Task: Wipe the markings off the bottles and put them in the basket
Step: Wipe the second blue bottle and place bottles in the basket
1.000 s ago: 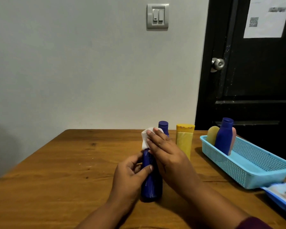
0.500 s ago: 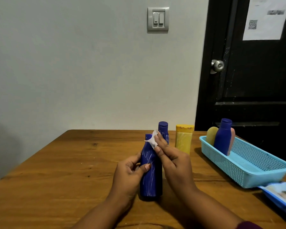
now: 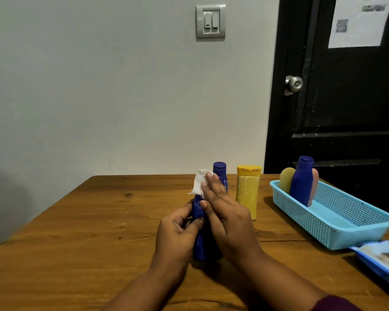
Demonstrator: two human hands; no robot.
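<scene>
A dark blue bottle [image 3: 198, 234] with white scribbles stands upright on the wooden table [image 3: 76, 232], and my left hand [image 3: 177, 234] grips its lower body. My right hand [image 3: 225, 218] lies flat over the bottle's front, pressing a white wipe [image 3: 199, 182] against its top; most of the bottle is hidden. Behind stand a second marked blue bottle [image 3: 220, 173] and a yellow bottle [image 3: 248, 191]. The light blue basket [image 3: 346, 230] at right holds a blue bottle [image 3: 301, 180], a yellow one [image 3: 286, 179] and a pink one [image 3: 315, 187].
A blue wipes packet [image 3: 382, 259] lies at the table's right edge, in front of the basket. A grey wall stands behind the table, with a black door [image 3: 346, 97] at the right.
My right hand has slid the wipe up the bottle and spread flat, now covering the bottle's top and front again. The left hand keeps its hold.
</scene>
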